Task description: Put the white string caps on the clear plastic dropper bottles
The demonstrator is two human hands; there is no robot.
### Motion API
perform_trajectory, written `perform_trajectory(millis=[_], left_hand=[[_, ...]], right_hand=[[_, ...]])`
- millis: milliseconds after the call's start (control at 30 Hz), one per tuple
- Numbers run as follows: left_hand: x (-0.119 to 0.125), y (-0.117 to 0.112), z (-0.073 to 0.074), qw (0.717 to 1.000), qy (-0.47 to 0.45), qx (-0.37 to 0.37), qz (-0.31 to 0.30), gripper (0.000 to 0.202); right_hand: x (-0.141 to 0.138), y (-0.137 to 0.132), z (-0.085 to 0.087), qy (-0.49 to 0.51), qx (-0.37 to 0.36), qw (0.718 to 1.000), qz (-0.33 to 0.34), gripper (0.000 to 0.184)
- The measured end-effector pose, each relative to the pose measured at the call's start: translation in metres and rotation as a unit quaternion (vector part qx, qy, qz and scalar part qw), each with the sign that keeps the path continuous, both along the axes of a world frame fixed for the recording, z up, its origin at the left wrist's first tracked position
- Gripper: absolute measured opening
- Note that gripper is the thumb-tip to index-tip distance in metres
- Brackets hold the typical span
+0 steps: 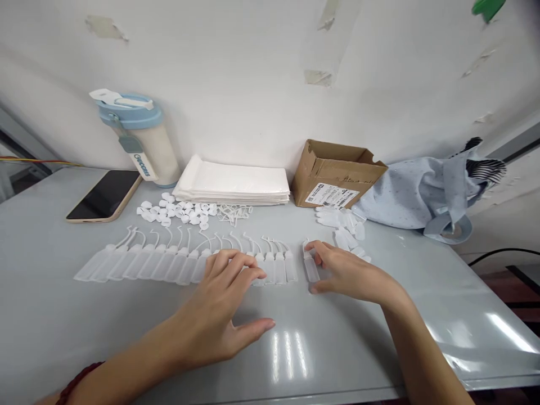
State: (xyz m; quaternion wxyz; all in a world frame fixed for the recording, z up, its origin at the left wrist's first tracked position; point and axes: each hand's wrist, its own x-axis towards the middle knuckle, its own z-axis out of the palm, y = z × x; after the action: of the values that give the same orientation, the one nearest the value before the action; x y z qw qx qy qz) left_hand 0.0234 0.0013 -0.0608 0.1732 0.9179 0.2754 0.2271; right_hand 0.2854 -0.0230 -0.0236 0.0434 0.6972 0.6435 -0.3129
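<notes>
Frosted plastic piece spanned at right of corded row

Right hand (pixel 352 274): thumb at lower end, fingers at corded end of a single frosted piece (pixel 311 270), narrow and translucent, just right of the row. Left hand (pixel 228 306): thumb and fingers wide apart, over the row; contact cannot be told. Row of corded pieces (pixel 158 264): flat, smooth, side by side, thin pale cords curling from necks. Behind: glossy white caps (pixel 169 211), tangled cords (pixel 233 214). Right: loose translucent pieces (pixel 343 222) by a creased cardboard box (pixel 337 173). Tabletop (pixel 337 360): smooth, grey, reflective.
</notes>
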Motion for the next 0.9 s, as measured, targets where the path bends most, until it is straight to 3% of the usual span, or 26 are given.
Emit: perform_trajectory(millis=[300,600,900], left_hand=[[-0.0008,0.0012,-0.0017,1.0,-0.013,0.024,0.003,0.036],[-0.0012,0.0007,-0.0002,0.998,-0.032,0.049,0.007,0.031],[-0.0011,0.0006,0.0023,0.996,-0.068,0.059,0.005,0.03]], right_hand=[[0.0012,0.0001,-0.0044,0.014,0.025,1.0,-0.001,0.048],[-0.0015,0.0052,-0.0089,0.053,0.025,0.998,-0.009,0.048],[0.0032,0.0052,-0.0054,0.039,-0.008,0.999,-0.017,0.067]])
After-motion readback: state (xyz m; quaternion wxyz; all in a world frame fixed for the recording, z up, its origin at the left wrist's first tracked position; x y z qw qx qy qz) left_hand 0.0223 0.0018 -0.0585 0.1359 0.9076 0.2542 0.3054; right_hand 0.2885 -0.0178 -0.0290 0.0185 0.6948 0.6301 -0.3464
